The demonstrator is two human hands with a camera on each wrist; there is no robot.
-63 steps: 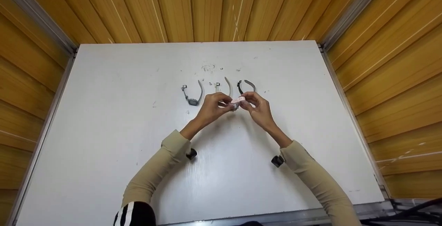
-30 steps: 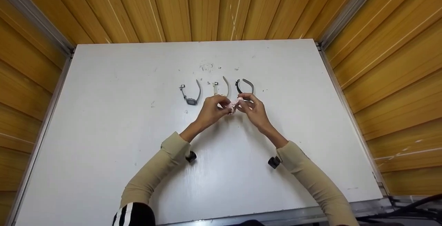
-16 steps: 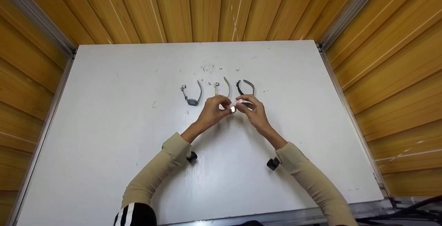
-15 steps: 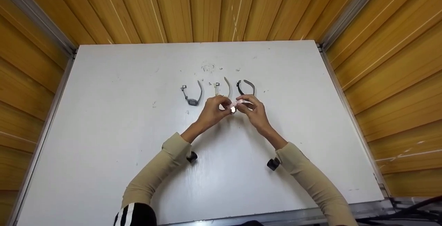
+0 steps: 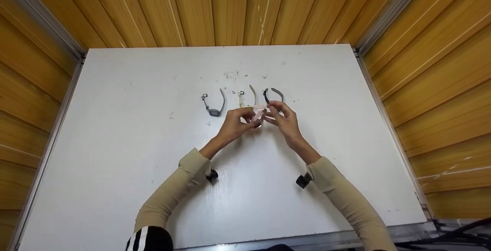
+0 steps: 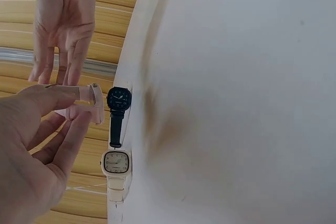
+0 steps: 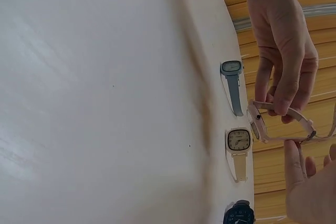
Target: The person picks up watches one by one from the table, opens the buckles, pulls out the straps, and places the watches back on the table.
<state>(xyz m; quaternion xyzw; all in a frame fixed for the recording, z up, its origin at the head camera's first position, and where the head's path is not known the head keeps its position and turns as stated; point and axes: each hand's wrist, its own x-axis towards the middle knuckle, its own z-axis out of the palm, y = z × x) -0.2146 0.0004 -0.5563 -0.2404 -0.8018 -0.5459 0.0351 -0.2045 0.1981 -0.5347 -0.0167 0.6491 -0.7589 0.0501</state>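
My left hand [image 5: 235, 123] pinches a pink wristwatch [image 5: 257, 117] above the white table. In the right wrist view the watch's strap is bent into a loop through its buckle [image 7: 311, 135], and its tail runs to the frame's right edge. My right hand [image 5: 287, 122] is at the other side of the strap. One straight finger [image 7: 294, 158] touches the strap by the buckle. From the left wrist view, the right hand's fingers look mostly straight, with their tips partly hidden behind the watch.
Behind the hands lie a grey-blue watch [image 5: 214, 112], a cream watch [image 7: 239, 140] and a black watch [image 6: 119, 98] in a row, straps unfastened. Wood-patterned walls [image 5: 230, 9] enclose the white table [image 5: 115, 128] at the back and sides.
The pink watch has been turned, and its strap now shows as a bent loop between my hands. My right fingers have spread from their earlier pinch. The three lying watches have not moved.
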